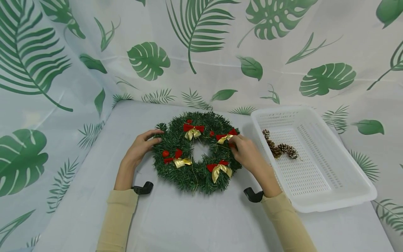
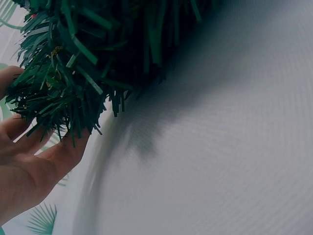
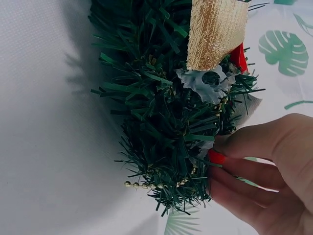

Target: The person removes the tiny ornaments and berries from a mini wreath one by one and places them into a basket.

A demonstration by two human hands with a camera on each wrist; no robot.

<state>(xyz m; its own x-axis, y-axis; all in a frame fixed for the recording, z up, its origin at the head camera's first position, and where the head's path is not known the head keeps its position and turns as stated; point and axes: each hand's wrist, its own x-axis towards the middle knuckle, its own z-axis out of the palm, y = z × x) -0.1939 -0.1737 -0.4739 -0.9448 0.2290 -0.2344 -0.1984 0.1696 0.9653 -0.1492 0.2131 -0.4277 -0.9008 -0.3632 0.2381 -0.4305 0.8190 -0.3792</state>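
Pinched between the right hand's [image 1: 247, 151] fingertips [image 3: 244, 144]: a small red piece at the right edge of the wreath [image 1: 197, 151], seen close in the right wrist view, fingers curled round it beside the green needles. Left hand [image 1: 140, 146] laid against the wreath's left edge, fingers nearly straight and loosely spread, touching the needle tips [image 2: 58, 105] without closing on them. Wreath lying flat on the desk [image 1: 201, 217], roughly central, between both hands. Trimmed with four red-and-gold bows: one at the top [image 1: 193, 131], one at the upper right [image 1: 226, 137] just beside the right fingertips, one at the lower right [image 1: 220, 169], one at the lower left [image 1: 177, 160]. Small red ball [image 1: 165, 153] on the left part of the ring, thin gold bead string [image 3: 142, 185] trailing from the needles in the right wrist view. White perforated basket [image 1: 333, 196] standing on the desk to the right, just beside the right forearm, with pine cones [image 1: 280, 148] lying in its near-left part. Pale leaf-printed cloth [image 1: 283, 52] hung behind and along the sides. Beige sleeves [image 1: 118, 217] on both forearms, black wrist mounts [image 1: 143, 188] at the cuffs.
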